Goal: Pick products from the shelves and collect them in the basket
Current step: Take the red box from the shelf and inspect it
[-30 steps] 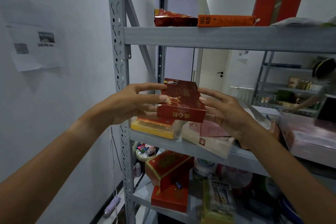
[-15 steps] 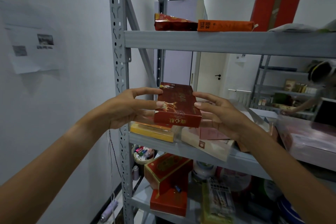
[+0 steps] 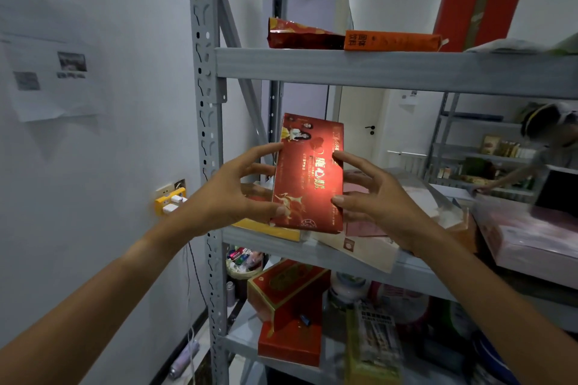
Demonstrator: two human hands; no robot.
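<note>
A flat red box (image 3: 309,175) with gold print is held upright in front of the middle shelf (image 3: 328,255) of a grey metal rack. My left hand (image 3: 231,194) grips its left edge with thumb and fingertips. My right hand (image 3: 375,197) pinches its right edge the same way. The box's printed face is turned toward me and catches a glare. Under it on the shelf lie a yellow-edged box (image 3: 269,230) and a pale flat box (image 3: 366,248). No basket is in view.
The top shelf (image 3: 375,67) carries a red bag (image 3: 300,36) and an orange carton (image 3: 391,40). The lower shelf holds red boxes (image 3: 287,306) and other packs. The rack's upright (image 3: 206,134) stands left of my hands. Another person (image 3: 550,141) reaches at a far rack.
The red box has been lifted and tipped from lying nearly flat to standing upright with its face toward me. Both hands rose with it, still holding its side edges.
</note>
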